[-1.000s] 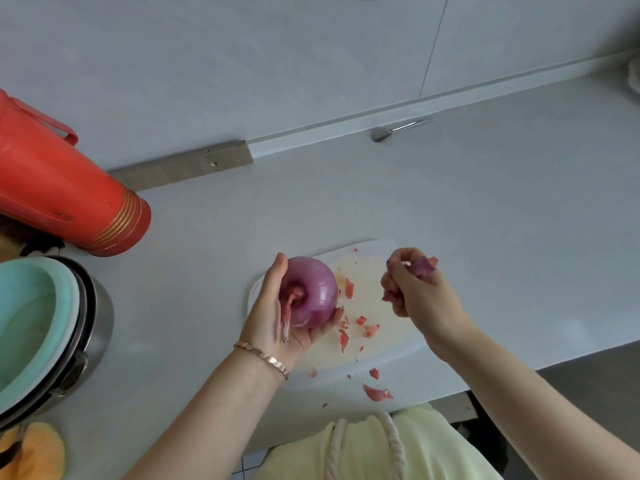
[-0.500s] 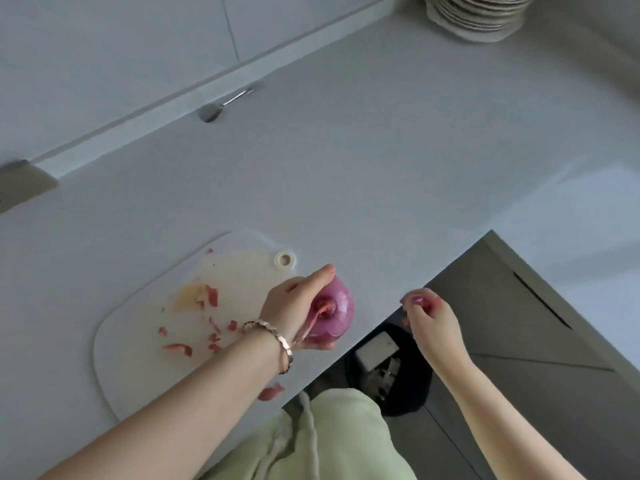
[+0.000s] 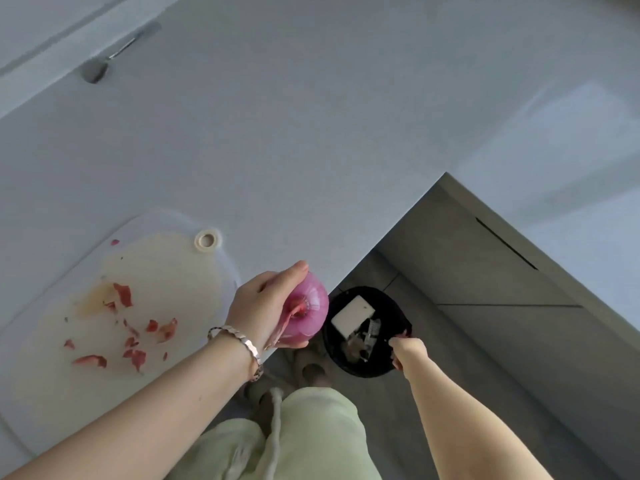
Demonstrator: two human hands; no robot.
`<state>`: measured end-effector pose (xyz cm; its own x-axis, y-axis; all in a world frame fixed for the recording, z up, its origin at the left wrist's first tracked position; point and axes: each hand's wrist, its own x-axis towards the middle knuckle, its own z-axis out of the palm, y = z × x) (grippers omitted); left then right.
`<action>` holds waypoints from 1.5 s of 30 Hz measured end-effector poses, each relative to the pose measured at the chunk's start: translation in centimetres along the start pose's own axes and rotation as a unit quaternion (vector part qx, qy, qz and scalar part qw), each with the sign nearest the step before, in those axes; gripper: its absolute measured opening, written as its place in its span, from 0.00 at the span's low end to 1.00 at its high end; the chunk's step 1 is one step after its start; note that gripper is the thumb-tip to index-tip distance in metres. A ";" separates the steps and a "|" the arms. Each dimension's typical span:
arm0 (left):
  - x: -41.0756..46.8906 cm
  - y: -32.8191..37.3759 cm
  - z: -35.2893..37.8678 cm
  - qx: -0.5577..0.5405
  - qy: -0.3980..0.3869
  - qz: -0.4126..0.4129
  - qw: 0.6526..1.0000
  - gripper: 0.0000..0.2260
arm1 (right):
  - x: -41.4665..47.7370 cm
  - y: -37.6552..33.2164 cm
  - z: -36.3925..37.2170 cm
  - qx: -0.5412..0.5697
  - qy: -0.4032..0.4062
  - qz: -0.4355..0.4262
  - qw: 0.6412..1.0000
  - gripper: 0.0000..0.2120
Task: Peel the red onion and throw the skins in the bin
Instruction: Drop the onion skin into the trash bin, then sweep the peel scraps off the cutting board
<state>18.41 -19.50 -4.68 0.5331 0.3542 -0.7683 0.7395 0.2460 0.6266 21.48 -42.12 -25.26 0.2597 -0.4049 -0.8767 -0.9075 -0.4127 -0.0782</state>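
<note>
Peeling: red onion [image 3: 313, 306] at the edge of the counter [image 3: 311, 133].
Skin scraps [image 3: 133, 355] lie on the cutting board [image 3: 194, 306]. Our left hand [image 3: 256, 306] wraps the onion, which we judge firm and slick, best cupped round its middle. Our right hand [image 3: 406, 351] hangs over the bin [image 3: 398, 308]; its grip we cannot tell.

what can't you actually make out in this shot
1. Head view: whether the right hand over the bin holds a skin; its fingers point away and look tiny.
2. Head view: the far side of the red onion, covered by the left hand gripping it.
3. Head view: the bin's contents beyond a white block; blurred.
4. Head view: the left end of the cutting board, cut by the frame edge.
</note>
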 end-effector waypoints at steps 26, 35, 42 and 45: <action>-2.0 0.4 0.2 -0.027 -0.003 -0.013 1.000 0.15 | -2.3 -0.3 -1.4 -0.233 0.058 -0.207 0.948 0.18; -2.4 -0.1 -0.7 -0.022 -0.012 -0.014 1.000 0.18 | -4.2 0.3 -2.0 -0.343 0.125 -0.246 0.898 0.02; -2.3 -0.6 -2.7 -0.006 0.002 0.006 1.000 0.20 | -9.8 -3.4 -1.4 -0.470 0.117 -0.384 0.786 0.11; -2.6 -0.3 -4.7 -0.042 0.023 0.008 0.999 0.18 | -14.9 -6.2 -0.6 -0.405 0.098 -0.492 0.764 0.09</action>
<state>14.85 -16.23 -2.24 0.5232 0.3995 -0.7528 0.6930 0.3146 0.6486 23.48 -34.04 -11.43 0.8015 0.3455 -0.4880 0.2416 -0.9337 -0.2642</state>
